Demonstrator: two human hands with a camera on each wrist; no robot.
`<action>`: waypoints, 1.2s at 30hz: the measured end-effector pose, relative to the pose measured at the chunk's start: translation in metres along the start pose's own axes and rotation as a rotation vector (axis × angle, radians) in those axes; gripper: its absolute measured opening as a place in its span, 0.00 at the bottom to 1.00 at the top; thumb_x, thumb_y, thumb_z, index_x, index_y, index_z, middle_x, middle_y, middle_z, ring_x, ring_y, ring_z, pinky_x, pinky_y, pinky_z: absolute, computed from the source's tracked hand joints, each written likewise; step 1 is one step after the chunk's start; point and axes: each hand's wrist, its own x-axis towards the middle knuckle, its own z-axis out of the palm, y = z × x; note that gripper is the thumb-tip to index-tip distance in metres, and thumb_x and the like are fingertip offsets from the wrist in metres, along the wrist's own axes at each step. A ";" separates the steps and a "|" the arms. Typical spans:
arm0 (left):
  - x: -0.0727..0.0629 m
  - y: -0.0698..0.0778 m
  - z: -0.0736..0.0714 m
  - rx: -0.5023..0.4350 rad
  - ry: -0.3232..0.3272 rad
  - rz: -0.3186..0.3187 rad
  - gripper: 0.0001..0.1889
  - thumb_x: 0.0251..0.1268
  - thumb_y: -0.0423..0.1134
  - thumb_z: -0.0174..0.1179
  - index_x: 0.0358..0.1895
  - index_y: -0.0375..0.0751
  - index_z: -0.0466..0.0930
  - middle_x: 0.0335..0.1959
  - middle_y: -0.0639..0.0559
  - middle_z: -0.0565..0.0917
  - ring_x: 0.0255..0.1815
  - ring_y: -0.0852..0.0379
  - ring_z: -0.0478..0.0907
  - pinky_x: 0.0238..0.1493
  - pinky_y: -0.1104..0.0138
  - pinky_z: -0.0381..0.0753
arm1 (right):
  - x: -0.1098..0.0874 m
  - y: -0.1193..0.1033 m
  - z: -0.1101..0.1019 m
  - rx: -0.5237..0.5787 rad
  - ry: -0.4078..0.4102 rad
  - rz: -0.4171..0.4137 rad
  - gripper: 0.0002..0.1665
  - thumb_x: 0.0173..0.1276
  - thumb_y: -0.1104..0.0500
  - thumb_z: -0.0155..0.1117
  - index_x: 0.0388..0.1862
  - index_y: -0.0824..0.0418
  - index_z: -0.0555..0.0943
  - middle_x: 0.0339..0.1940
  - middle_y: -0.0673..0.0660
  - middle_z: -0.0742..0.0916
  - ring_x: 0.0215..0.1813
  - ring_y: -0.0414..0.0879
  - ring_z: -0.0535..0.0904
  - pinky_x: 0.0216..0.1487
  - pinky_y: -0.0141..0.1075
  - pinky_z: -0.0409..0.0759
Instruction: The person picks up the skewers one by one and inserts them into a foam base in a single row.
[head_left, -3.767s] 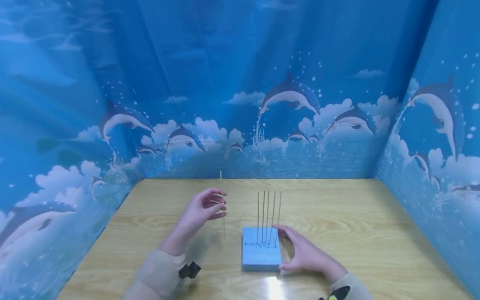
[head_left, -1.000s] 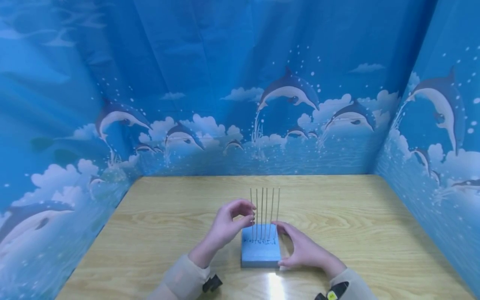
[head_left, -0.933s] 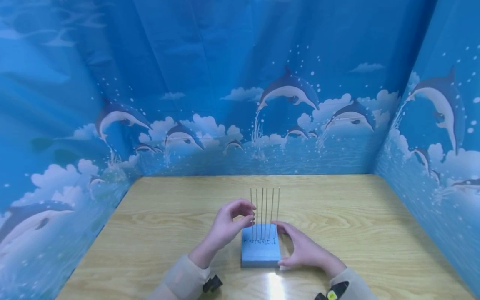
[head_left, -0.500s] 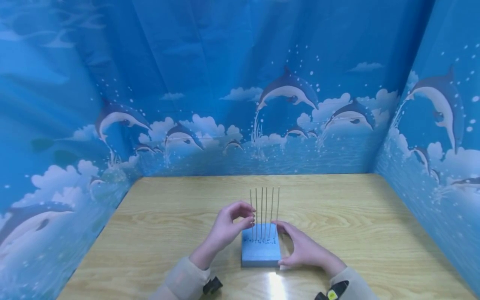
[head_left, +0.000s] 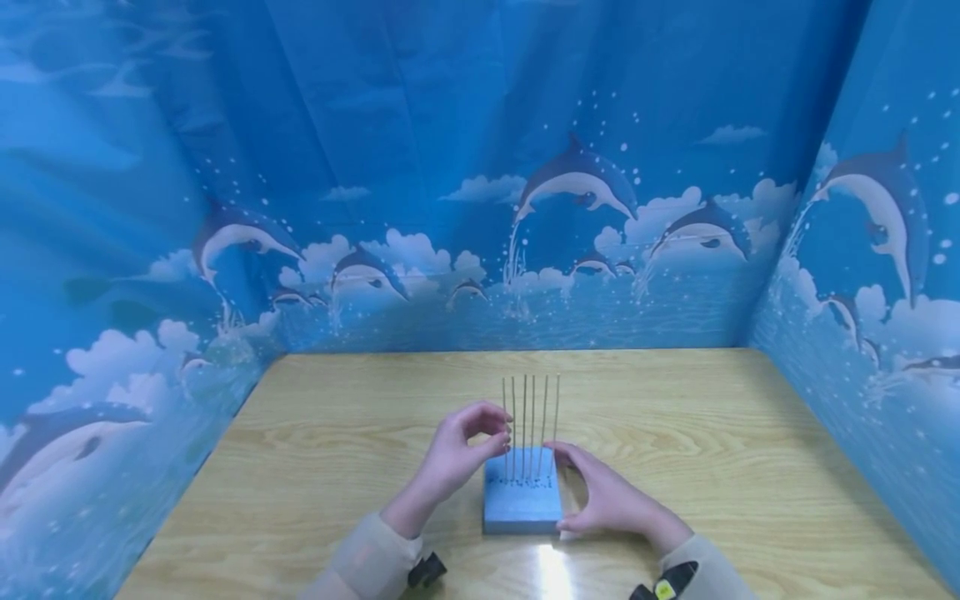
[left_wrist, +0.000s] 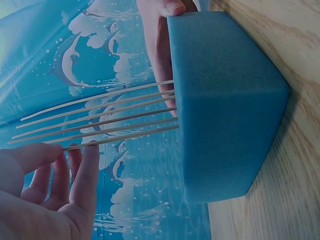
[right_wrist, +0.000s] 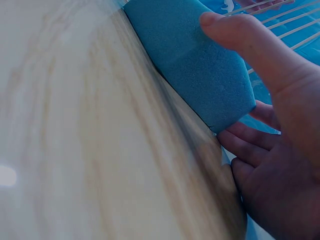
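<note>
A blue foam block (head_left: 521, 504) lies flat on the table, and several thin wooden sticks (head_left: 533, 425) stand in a row in its top. My left hand (head_left: 455, 454) pinches the leftmost stick (left_wrist: 135, 135) between thumb and finger; the left wrist view shows that stick's end reaching the block's pierced face. At the block's right side, my right hand (head_left: 611, 500) holds it with thumb at the near corner and fingers at the far one. In the right wrist view the thumb presses the foam (right_wrist: 195, 65) while other fingers touch its lower edge.
The wood-grain table (head_left: 337, 417) is bounded at the back and sides by a blue curtain (head_left: 420, 167) printed with dolphins. Small dark holes dot the block's top around the sticks. A glare spot (head_left: 553, 571) shines on the table before the block.
My left hand has brought its stick from left of the block to the row's left end, where it stands in the foam. Over the last second both hands stay nearly still.
</note>
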 end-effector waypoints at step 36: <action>-0.002 -0.004 -0.049 -0.066 0.120 -0.043 0.14 0.64 0.30 0.63 0.52 0.33 0.79 0.46 0.38 0.82 0.44 0.54 0.81 0.47 0.65 0.88 | -0.001 -0.003 0.002 -0.015 -0.002 0.010 0.69 0.39 0.41 0.82 0.77 0.62 0.58 0.72 0.62 0.73 0.72 0.59 0.70 0.74 0.61 0.62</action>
